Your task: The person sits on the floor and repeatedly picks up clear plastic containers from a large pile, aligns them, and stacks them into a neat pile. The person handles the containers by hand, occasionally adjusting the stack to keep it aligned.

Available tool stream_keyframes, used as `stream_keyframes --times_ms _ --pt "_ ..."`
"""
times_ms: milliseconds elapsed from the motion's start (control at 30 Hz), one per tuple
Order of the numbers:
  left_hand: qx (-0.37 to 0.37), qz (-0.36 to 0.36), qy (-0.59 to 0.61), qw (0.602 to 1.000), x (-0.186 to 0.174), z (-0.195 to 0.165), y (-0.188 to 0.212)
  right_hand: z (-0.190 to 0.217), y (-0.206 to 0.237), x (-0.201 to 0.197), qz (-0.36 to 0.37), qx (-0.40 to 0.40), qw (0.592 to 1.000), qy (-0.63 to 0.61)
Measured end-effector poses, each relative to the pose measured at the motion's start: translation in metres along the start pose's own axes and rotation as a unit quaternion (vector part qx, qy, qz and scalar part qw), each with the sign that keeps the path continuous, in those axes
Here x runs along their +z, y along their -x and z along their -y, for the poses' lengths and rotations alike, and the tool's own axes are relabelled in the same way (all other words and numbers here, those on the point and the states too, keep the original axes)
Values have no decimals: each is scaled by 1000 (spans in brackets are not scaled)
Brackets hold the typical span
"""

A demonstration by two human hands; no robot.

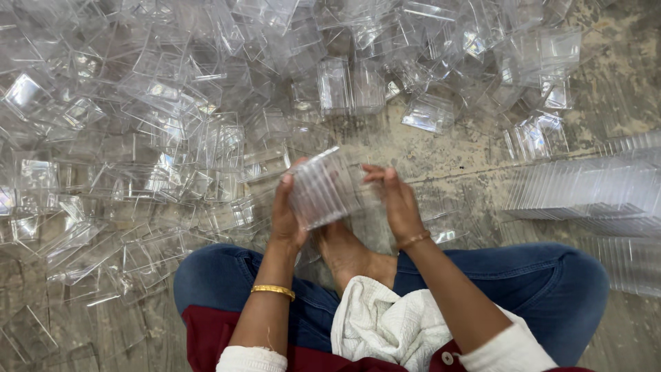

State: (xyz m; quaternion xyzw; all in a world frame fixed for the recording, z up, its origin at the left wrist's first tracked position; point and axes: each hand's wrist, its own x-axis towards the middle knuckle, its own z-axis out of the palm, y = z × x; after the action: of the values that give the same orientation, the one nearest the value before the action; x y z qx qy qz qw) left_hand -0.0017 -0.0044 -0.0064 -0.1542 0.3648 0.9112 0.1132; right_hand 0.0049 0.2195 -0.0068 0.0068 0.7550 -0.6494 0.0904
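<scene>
Head view: holding a nested stack of clear plastic trays (323,189) between left hand (286,213) and right hand (399,207), above the lap, both closed around its sides. Probably squaring it up; next adding another from the loose pile (151,124). Seemingly empty, all of them; finished rows (592,193) lying rightward.

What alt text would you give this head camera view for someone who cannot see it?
Seen from above, a person sitting cross-legged on a concrete floor holds a stack of clear plastic pieces between the left hand and right hand. A big heap of loose clear plastic pieces spreads in front and to the left; neat stacked rows lie to the right.
</scene>
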Motion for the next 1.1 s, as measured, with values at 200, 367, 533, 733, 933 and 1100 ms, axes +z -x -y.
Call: stream_keyframes --times_ms 200,367,533,733,933,1100 --pt "27 13 38 999 -5 -2 -5 -17 -13 1 34 45 906 419" --pt "-28 -9 30 999 -7 6 -6 0 -14 -23 -43 105 985 -131" --pt "-24 19 49 998 -8 8 -5 15 -2 -23 31 39 992 -115" --pt "-33 2 3 999 -8 8 -5 29 11 -6 89 72 993 -35" --pt "-46 6 15 999 -6 11 -1 27 18 -16 134 167 977 -18" --pt "-41 -5 49 998 -7 6 4 43 -52 -166 -248 48 967 -39"
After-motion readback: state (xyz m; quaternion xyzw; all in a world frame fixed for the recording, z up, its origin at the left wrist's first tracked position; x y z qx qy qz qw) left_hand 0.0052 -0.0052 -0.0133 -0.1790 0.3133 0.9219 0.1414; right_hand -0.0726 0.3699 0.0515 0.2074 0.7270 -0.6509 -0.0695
